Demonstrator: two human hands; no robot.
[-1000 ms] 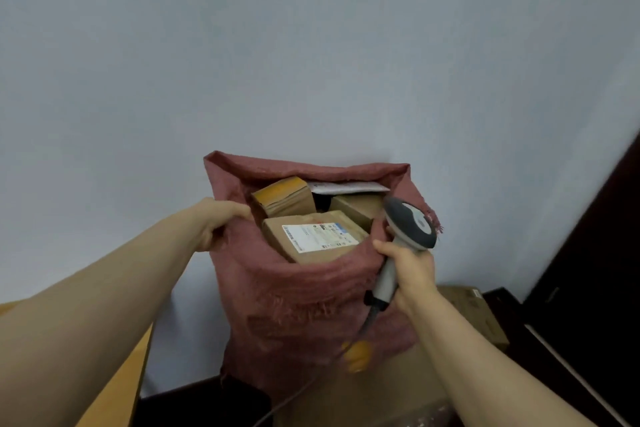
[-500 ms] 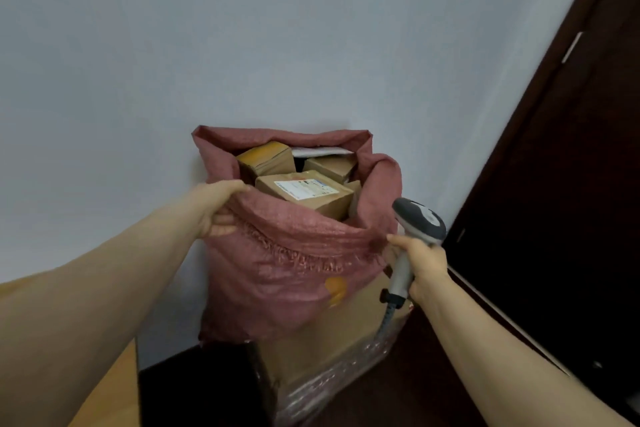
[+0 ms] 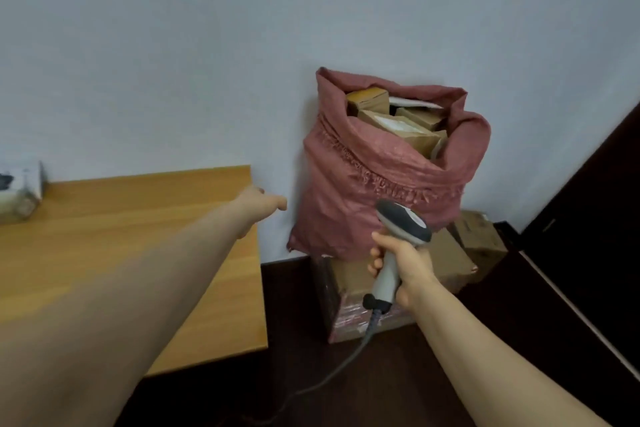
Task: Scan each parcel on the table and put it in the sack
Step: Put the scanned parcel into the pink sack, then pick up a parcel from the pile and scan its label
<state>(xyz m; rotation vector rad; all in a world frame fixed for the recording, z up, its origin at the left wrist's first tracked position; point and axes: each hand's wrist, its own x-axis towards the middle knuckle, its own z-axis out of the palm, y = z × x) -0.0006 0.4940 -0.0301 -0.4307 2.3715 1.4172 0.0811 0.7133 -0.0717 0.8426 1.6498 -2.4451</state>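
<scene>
Parcels point(image 3: 398, 128) sit packed in the sack's point(image 3: 374, 184) open mouth, brown cartons crowded together, one showing a pale label too blurred to read; how many lie below the rim is hidden by the reddish weave. The sack stands against the wall on a carton point(image 3: 349, 288) on the floor, just beside the counter's point(image 3: 104, 236) far right corner. The right grip point(image 3: 405, 263) is clamped on the scanner's point(image 3: 401, 222) pale handle, fingers wrapped round it, and the dark-topped head stands up in front of the sack's lower part. A cable point(image 3: 332, 367) runs down from the handle and fades into the dark floor. The left grip point(image 3: 258, 203) reaches out over the counter's corner towards the sack, fingers loosely extended and holding nothing. Its tips are smeared by motion, so how far the fingers are spread is hard to make out, though a sliver of wall shows between them and the sack. A second carton point(image 3: 481, 239) stands behind the first, partly covered by it. At the counter's far left a pale box point(image 3: 20, 191) is cut off by the frame edge, its markings unreadable.
</scene>
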